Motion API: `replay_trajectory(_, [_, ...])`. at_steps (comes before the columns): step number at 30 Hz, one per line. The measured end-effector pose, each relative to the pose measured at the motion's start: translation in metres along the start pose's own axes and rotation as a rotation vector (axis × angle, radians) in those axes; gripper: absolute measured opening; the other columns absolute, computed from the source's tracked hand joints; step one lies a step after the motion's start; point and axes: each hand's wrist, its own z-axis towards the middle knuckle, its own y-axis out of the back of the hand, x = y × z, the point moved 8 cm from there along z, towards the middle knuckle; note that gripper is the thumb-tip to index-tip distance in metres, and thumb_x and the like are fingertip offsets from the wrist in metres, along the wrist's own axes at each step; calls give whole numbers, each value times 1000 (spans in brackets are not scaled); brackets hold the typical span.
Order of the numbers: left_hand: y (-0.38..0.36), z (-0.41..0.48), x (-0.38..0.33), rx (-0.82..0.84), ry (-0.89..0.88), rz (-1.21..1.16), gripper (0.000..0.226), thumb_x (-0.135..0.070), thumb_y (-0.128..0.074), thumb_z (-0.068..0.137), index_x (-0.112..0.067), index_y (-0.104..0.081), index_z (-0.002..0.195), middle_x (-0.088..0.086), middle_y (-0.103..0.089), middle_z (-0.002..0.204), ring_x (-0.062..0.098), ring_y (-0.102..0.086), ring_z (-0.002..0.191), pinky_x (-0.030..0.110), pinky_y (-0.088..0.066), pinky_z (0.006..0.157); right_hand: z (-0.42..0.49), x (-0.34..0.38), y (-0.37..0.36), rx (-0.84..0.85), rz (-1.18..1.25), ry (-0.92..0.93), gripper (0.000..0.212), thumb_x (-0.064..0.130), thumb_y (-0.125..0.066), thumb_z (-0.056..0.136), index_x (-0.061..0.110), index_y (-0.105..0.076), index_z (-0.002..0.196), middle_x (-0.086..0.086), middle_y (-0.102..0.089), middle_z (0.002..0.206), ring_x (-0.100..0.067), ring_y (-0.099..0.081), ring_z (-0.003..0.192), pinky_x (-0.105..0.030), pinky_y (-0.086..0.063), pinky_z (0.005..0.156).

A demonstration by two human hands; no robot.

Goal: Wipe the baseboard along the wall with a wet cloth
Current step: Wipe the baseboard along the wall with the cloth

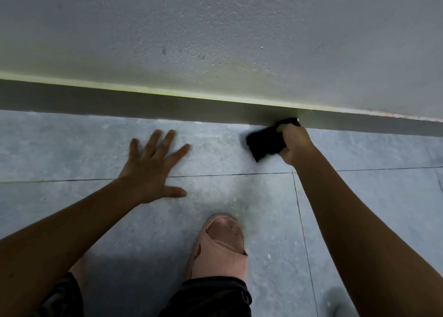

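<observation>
Nearest the camera, a pink slipper (221, 242) is planted on the floor (239, 197), below and to the left of the working grip, with dark trouser cloth at the frame's lower edge. Further out, the left hand (153, 170) lies flat on the tile, fingers spread and holding nothing, well to the left of the working grip; it looks to be a prop for the crouch.

Beyond it, the right hand (293, 141) is clamped on a black cloth (266, 143). Most of the cloth hangs out to the left of the fist, while a bunched part at the knuckles meets the dark grey baseboard (167, 106). The wiping stroke seems to be under way. The next move calls for sliding the fist along the strip with steady pressure, then shifting the propping hand and foot sideways to follow.

The floor is large blue-grey tiles with thin dark joints. Above the baseboard rises a rough, pale textured wall (215, 29), with a yellowish line along the seam.
</observation>
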Motion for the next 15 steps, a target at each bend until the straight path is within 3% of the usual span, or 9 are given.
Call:
replay_trajectory(2, [0, 0, 0, 1, -1, -3, 106, -82, -38, 71, -34, 34, 132, 7, 34, 153, 31, 29, 141, 61, 4, 112, -5, 0, 13, -48, -198, 123, 25, 9, -46, 90, 4, -55, 113, -15, -57, 94, -29, -58, 83, -39, -50, 73])
replay_trajectory(6, [0, -1, -2, 11, 0, 12, 105, -82, -37, 72, -35, 34, 133, 7, 35, 152, 32, 29, 141, 61, 5, 112, -28, 9, 10, -100, -749, 647, 47, 0, -48, 86, 22, -50, 127, -8, -61, 110, -31, -57, 95, -45, -53, 82])
replay_trajectory(10, [2, -1, -2, -1, -3, 8, 107, -82, -39, 72, -35, 29, 140, 8, 33, 153, 32, 28, 141, 62, 4, 112, -45, 18, -34, -70, -1101, 1081, 56, -8, -54, 76, 23, -58, 123, -8, -62, 114, -36, -54, 98, -44, -47, 82])
replay_trajectory(13, [3, -2, -3, 5, 1, 11, 107, -81, -39, 72, -35, 30, 138, 7, 33, 153, 32, 28, 141, 61, 4, 112, -48, 16, -59, -91, -1306, 1262, 62, -15, -62, 64, 23, -65, 113, -9, -64, 105, -37, -58, 90, -46, -46, 85])
replay_trajectory(15, [2, -2, -3, 8, 1, 12, 107, -81, -39, 72, -35, 29, 140, 7, 34, 153, 32, 28, 141, 61, 5, 112, -46, 12, -61, -133, -1339, 1302, 57, -11, -65, 64, 22, -69, 109, -11, -63, 108, -36, -59, 96, -50, -43, 93])
